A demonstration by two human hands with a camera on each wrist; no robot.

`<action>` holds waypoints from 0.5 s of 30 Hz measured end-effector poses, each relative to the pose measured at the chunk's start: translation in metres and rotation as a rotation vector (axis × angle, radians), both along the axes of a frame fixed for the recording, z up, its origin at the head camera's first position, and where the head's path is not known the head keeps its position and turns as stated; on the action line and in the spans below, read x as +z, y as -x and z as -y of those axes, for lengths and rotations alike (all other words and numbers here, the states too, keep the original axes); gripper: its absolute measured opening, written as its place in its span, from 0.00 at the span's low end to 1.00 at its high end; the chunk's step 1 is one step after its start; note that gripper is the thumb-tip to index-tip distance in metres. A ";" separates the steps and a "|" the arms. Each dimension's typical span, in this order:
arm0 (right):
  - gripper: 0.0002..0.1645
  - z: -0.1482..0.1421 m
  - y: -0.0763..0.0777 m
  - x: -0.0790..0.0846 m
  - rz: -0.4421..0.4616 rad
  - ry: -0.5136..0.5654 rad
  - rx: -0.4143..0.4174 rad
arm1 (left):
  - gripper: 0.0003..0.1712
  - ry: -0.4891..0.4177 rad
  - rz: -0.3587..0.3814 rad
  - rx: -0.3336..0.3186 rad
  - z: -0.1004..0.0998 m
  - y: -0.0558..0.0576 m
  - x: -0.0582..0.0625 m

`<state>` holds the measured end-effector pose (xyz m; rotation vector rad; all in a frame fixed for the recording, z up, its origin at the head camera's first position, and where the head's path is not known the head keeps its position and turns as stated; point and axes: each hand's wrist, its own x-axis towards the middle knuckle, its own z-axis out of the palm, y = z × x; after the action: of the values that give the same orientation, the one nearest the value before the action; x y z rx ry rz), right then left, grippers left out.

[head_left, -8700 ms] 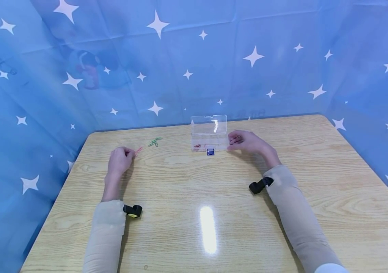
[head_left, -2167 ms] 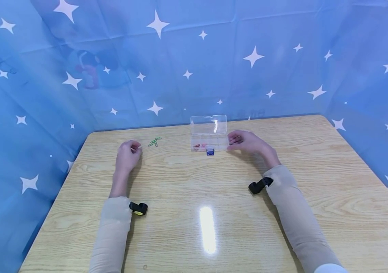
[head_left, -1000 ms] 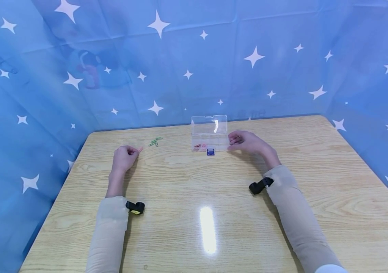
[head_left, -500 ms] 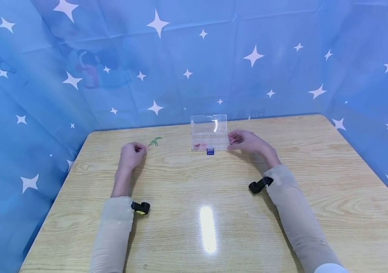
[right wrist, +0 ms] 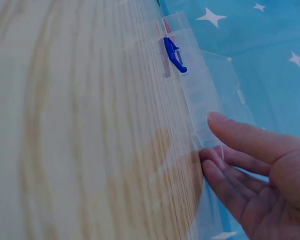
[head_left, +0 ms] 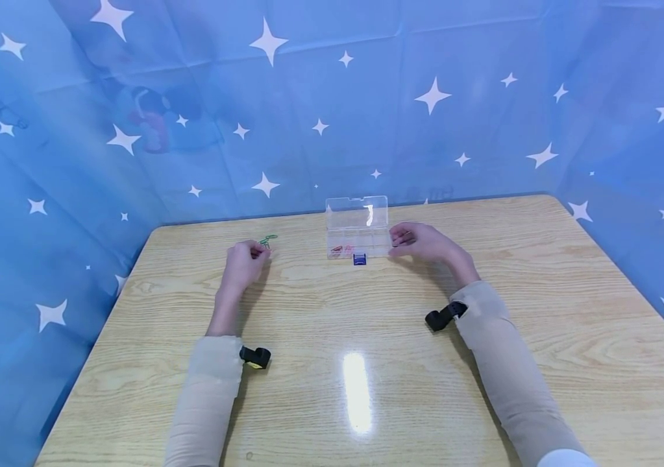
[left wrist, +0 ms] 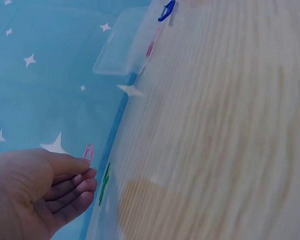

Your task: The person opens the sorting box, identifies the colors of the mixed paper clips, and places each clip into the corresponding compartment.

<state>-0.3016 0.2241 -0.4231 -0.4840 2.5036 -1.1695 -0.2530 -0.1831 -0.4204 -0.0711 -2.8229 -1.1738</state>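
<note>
My left hand [head_left: 245, 264] pinches a pink paper clip [left wrist: 89, 152] between thumb and fingertips, the clip standing up from them in the left wrist view. Just beyond that hand lie several green paper clips [head_left: 267, 240], partly covered by it in the head view. A clear plastic compartment box [head_left: 375, 240] sits with its lid [head_left: 346, 214] raised at the back of the table. Its right end is held by my right hand [head_left: 425, 244], thumb at the rim and fingers curled against the side. Red paper clips [head_left: 337, 250] and pink paper clips [head_left: 349, 249] lie in the front left compartments.
A blue latch [right wrist: 174, 54] sticks out from the box's front side. The wooden table [head_left: 308, 324] ends at a blue curtain [head_left: 308, 97] with white stars, close behind the box. Black wrist cameras [head_left: 257, 357] are strapped over both sleeves.
Over the last second my left hand has moved right with the pink paper clip, reaching the green clips. Pink clips now show in the box beside the red ones. My right hand stays put.
</note>
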 end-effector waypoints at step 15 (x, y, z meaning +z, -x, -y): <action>0.37 0.002 -0.001 0.002 0.005 -0.001 0.000 | 0.10 -0.030 -0.067 -0.094 -0.038 0.005 -0.003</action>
<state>-0.3009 0.2224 -0.4211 -0.4797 2.5000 -1.1680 -0.2582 -0.1455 -0.4236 -0.2389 -2.7706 -1.2076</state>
